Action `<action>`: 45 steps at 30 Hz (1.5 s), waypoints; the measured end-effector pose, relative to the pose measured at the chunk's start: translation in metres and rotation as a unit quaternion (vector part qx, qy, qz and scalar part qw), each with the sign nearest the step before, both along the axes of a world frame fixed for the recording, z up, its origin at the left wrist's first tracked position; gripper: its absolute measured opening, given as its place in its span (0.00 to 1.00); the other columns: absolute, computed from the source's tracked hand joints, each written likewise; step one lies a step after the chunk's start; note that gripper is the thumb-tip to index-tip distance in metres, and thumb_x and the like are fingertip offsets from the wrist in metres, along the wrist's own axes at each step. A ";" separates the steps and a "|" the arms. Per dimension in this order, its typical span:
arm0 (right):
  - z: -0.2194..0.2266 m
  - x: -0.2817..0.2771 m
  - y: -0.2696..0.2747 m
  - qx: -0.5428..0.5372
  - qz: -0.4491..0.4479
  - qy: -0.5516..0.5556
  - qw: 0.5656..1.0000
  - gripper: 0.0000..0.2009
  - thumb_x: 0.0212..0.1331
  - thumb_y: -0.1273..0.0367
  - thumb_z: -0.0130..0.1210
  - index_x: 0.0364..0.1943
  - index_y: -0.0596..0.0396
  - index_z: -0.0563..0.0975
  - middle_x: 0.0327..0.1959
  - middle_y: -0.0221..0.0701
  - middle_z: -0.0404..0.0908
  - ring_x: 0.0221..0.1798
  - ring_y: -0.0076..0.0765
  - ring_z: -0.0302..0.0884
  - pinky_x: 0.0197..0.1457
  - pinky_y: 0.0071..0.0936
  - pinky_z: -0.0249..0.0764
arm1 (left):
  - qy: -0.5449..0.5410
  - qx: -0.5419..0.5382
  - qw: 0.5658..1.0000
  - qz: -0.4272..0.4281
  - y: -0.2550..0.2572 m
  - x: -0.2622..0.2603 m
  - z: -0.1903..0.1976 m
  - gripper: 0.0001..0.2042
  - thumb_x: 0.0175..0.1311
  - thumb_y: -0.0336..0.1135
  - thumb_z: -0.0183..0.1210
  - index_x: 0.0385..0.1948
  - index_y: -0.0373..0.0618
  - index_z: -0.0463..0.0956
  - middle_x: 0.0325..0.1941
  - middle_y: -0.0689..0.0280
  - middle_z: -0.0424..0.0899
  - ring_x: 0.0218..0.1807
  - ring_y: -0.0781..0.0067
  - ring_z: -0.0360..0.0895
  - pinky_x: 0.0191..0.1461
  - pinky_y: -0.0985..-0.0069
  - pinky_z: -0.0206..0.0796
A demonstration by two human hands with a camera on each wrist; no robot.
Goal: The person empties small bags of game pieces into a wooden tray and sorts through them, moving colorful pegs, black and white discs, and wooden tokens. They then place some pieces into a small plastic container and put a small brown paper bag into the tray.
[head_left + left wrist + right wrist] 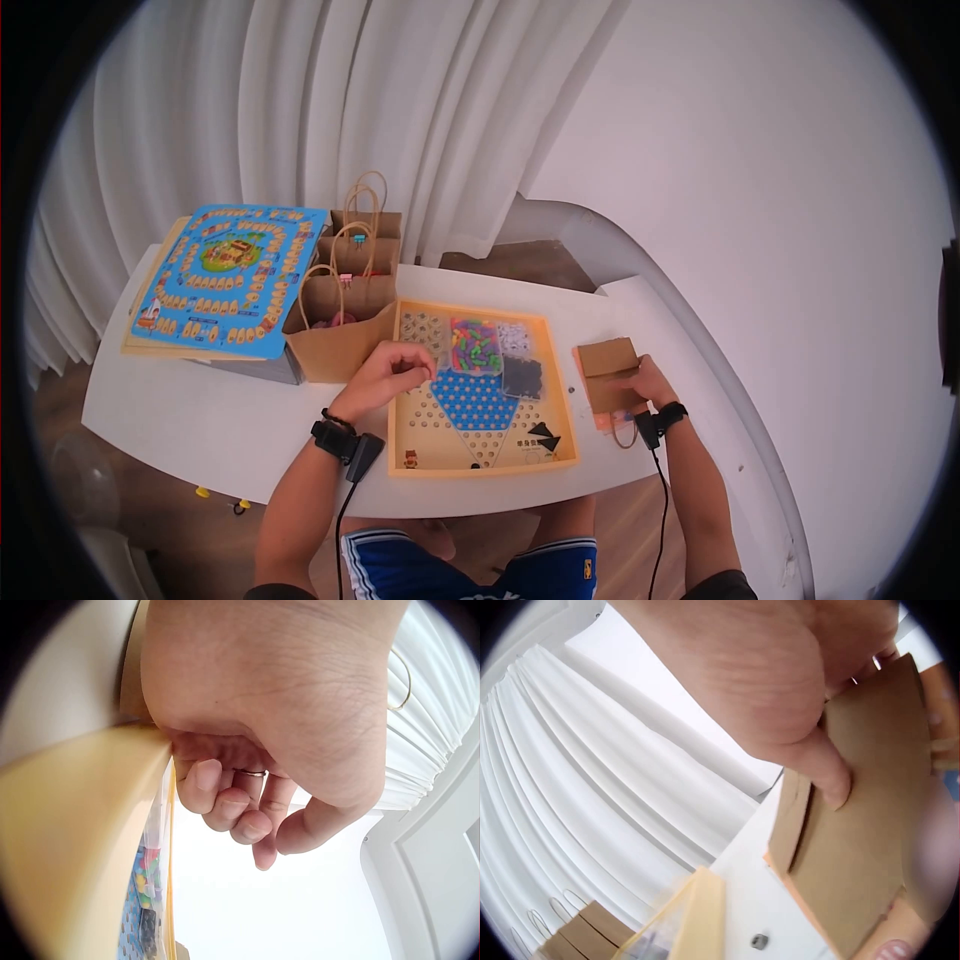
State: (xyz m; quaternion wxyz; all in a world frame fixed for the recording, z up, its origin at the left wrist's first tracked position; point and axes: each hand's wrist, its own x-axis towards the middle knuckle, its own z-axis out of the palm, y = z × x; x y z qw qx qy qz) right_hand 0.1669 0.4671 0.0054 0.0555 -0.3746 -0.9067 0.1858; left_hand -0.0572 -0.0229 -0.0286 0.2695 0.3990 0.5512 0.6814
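Observation:
My left hand [390,378] rests at the left rim of a wooden game tray [484,470]. In the left wrist view its fingers [225,802] are loosely curled, with nothing visible between them. Over on the right, my right hand [652,383] grips a brown paper bag [608,360] with orange parts and a cord handle. The thumb lies on the bag's brown face [870,825] in the right wrist view; the other fingers are mostly hidden. Inside the tray are a blue peg-hole pattern [470,408], a clear box of colourful pegs [475,347] and a box of dark pieces [522,378].
Upright paper bags [345,325] stand behind the tray's left side. A blue printed game board [230,280] lies on a stack at the far left. Black triangular pieces [545,436] sit in the tray's right corner. A small grey piece [759,941] lies between tray and bag.

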 end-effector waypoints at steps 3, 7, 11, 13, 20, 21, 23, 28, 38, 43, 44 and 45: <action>0.018 0.002 0.011 -0.118 0.038 0.102 0.987 0.27 0.49 0.75 0.60 0.58 0.68 0.76 0.50 0.45 0.85 0.53 0.42 0.84 0.58 0.34 0.79 | 0.000 -0.009 1.000 -0.002 -0.001 0.000 0.001 0.04 0.70 0.26 0.58 0.36 0.40 0.82 0.36 0.75 0.83 0.37 0.90 0.74 0.40 0.86 0.64; 0.071 -0.005 -0.016 -0.158 0.095 0.188 0.965 0.28 0.53 0.75 0.55 0.63 0.69 0.73 0.49 0.44 0.85 0.52 0.41 0.84 0.59 0.34 0.78 | 0.012 -0.007 1.000 -0.002 0.001 -0.002 -0.001 0.04 0.68 0.27 0.58 0.34 0.42 0.82 0.36 0.76 0.83 0.36 0.90 0.71 0.37 0.85 0.61; 0.135 -0.025 -0.116 -0.229 0.211 0.264 0.913 0.26 0.59 0.78 0.56 0.65 0.65 0.73 0.56 0.36 0.83 0.59 0.34 0.81 0.65 0.31 0.75 | 0.006 0.022 1.000 -0.003 0.005 -0.001 -0.005 0.04 0.67 0.27 0.58 0.33 0.42 0.82 0.37 0.77 0.83 0.35 0.90 0.71 0.36 0.85 0.60; 0.146 -0.035 -0.151 -0.251 0.244 0.261 0.900 0.26 0.61 0.78 0.57 0.66 0.64 0.73 0.57 0.34 0.83 0.60 0.33 0.80 0.66 0.31 0.74 | 0.018 0.014 1.000 0.012 0.003 0.002 0.000 0.06 0.70 0.30 0.57 0.34 0.41 0.82 0.32 0.76 0.80 0.31 0.89 0.68 0.33 0.84 0.57; 0.091 -0.107 -0.212 -0.178 0.550 -0.052 0.814 0.27 0.58 0.74 0.62 0.65 0.61 0.74 0.54 0.39 0.84 0.61 0.40 0.80 0.64 0.36 0.75 | -0.021 0.006 1.000 0.004 0.002 0.002 0.004 0.11 0.78 0.38 0.54 0.39 0.41 0.80 0.23 0.77 0.66 0.25 0.88 0.57 0.29 0.82 0.47; 0.074 -0.117 -0.217 -0.146 0.558 -0.081 0.813 0.27 0.56 0.74 0.62 0.64 0.61 0.74 0.54 0.42 0.83 0.60 0.45 0.81 0.63 0.38 0.75 | -0.022 0.009 1.000 0.002 0.002 0.002 0.004 0.11 0.78 0.39 0.54 0.39 0.41 0.79 0.23 0.77 0.66 0.25 0.88 0.57 0.29 0.82 0.48; 0.054 -0.129 -0.231 -0.114 0.567 -0.112 0.808 0.28 0.54 0.73 0.62 0.63 0.61 0.74 0.54 0.45 0.83 0.59 0.49 0.81 0.62 0.40 0.76 | -0.026 0.013 1.000 0.005 0.002 0.003 0.005 0.11 0.78 0.39 0.54 0.39 0.41 0.79 0.22 0.77 0.66 0.25 0.88 0.57 0.29 0.82 0.48; 0.029 -0.137 -0.262 -0.120 0.543 -0.097 0.825 0.28 0.50 0.78 0.57 0.61 0.64 0.76 0.55 0.50 0.84 0.61 0.55 0.81 0.64 0.40 0.75 | -0.023 0.032 0.999 0.015 0.002 0.005 0.004 0.08 0.76 0.35 0.56 0.39 0.41 0.79 0.27 0.77 0.71 0.27 0.88 0.59 0.31 0.83 0.50; 0.035 -0.115 -0.247 -0.064 0.552 0.082 0.827 0.22 0.53 0.78 0.61 0.55 0.58 0.80 0.51 0.44 0.83 0.58 0.51 0.81 0.62 0.42 0.77 | 0.008 0.044 0.999 0.027 0.003 0.000 -0.004 0.06 0.71 0.31 0.58 0.35 0.39 0.79 0.36 0.72 0.81 0.42 0.81 0.74 0.48 0.79 0.65; 0.048 -0.098 -0.184 0.050 0.403 0.003 0.914 0.17 0.57 0.72 0.65 0.52 0.53 0.81 0.53 0.41 0.82 0.59 0.50 0.79 0.63 0.40 0.76 | 0.019 0.058 0.998 0.017 0.004 -0.002 -0.005 0.04 0.70 0.29 0.59 0.36 0.40 0.80 0.36 0.74 0.81 0.40 0.87 0.74 0.45 0.83 0.65; 0.045 -0.094 -0.174 0.052 0.401 0.003 0.914 0.17 0.57 0.72 0.65 0.52 0.53 0.81 0.53 0.41 0.82 0.59 0.50 0.79 0.63 0.40 0.76 | 0.020 0.060 0.998 0.015 0.004 -0.002 -0.005 0.04 0.70 0.29 0.59 0.36 0.40 0.80 0.36 0.74 0.81 0.40 0.87 0.74 0.45 0.83 0.65; 0.037 -0.089 -0.165 0.059 0.415 -0.001 0.908 0.18 0.55 0.69 0.69 0.52 0.53 0.81 0.53 0.40 0.82 0.59 0.49 0.79 0.64 0.40 0.75 | 0.014 0.056 0.998 0.015 0.004 -0.002 -0.006 0.04 0.70 0.29 0.59 0.35 0.40 0.80 0.36 0.74 0.81 0.40 0.87 0.74 0.45 0.83 0.65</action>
